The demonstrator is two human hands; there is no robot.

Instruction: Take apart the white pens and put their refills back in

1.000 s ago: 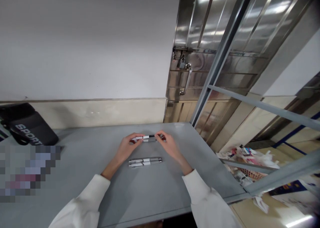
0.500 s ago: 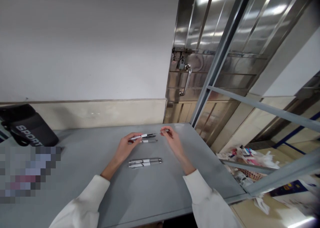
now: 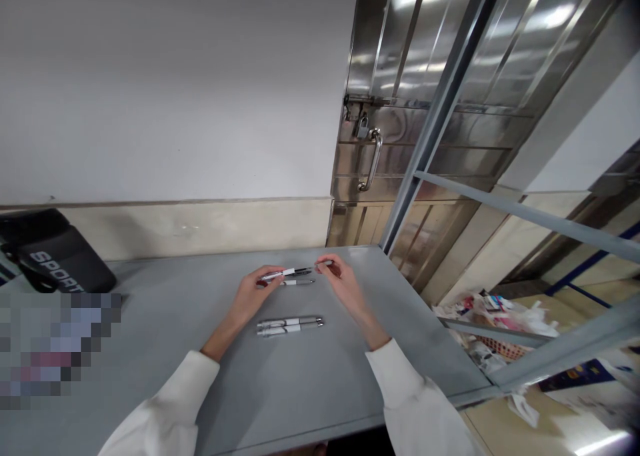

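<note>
The plain white upper wall [image 3: 170,89] stands behind the grey flat-topped table [image 3: 300,389], with the shiny silver metal door [image 3: 395,136] at the wall's right. The black case with "SPORT" lettering [image 3: 75,256] is located at the table's far left. The left hand [image 3: 253,295] is positioned above the rear part of the table, its thumb and fingertips clamped on the slim white-and-black pen [image 3: 289,272]. The grip is at the pen's left portion; the white middle band and dark front section project to the right of the fingertips, toward the right hand [image 3: 346,286]. The right hand's thumb and fingers are pinched together on a small greyish piece [image 3: 326,263], too small to identify, just beside the pen's front end. The slim white-and-grey pen [image 3: 299,282] extends from beneath the left fingers, on the near side of the held pen. Two white-and-clear pens [image 3: 293,326] lie side by side on the table, nearer the wearer, roughly parallel to it and apart from both hands.
</note>
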